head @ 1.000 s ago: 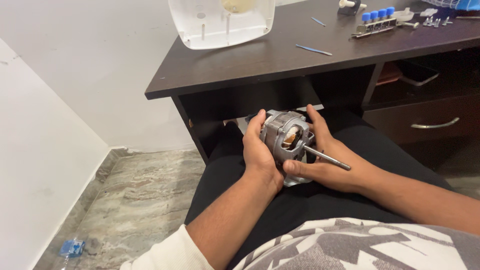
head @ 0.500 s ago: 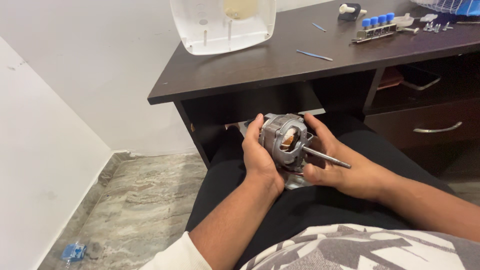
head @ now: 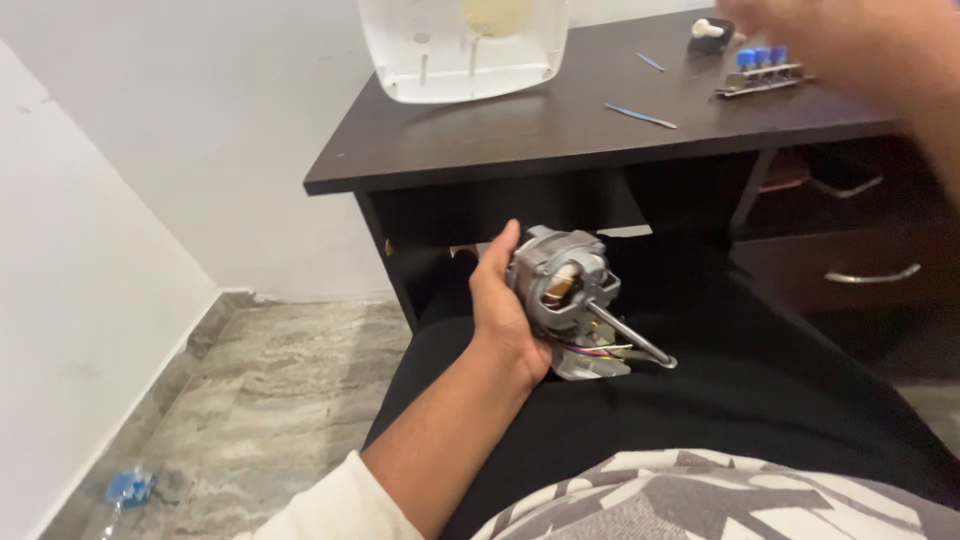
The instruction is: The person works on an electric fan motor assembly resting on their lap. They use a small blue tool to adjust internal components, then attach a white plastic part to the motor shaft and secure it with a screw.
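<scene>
Nearest the camera is a grey-and-white patterned shirt (head: 700, 500), and above it the person's lap in black trousers (head: 720, 400). The left forearm runs up from a white sleeve (head: 330, 505) across the lap.

The left hand (head: 500, 310) rests over the lap with its fingers clenched around the back of a small metal motor (head: 562, 290) — the thumb lies along the top edge of the casing, and the other fingers are hidden behind it. The motor is tilted, its open front showing copper winding, and a thin steel shaft (head: 630, 335) sticks out toward the lower right. Coloured wires (head: 590, 352) show under the casing, just above the trousers.

To the left, the marbled grey floor (head: 250, 400) meets a white wall (head: 90, 300); a small blue scrap (head: 128, 488) lies on the floor near the wall.

Beyond the motor stands a dark brown desk (head: 540, 130) with a drawer and metal handle (head: 872, 275) on its right side. On the desktop sit a white plastic cover (head: 460, 45), two thin blue sticks (head: 640, 116), and a metal rail with blue caps (head: 762, 72).

The right hand (head: 850, 40) is raised over the far right of the desk, well apart from the motor — it is a blur, so I cannot tell whether its fingers are released or closed.
</scene>
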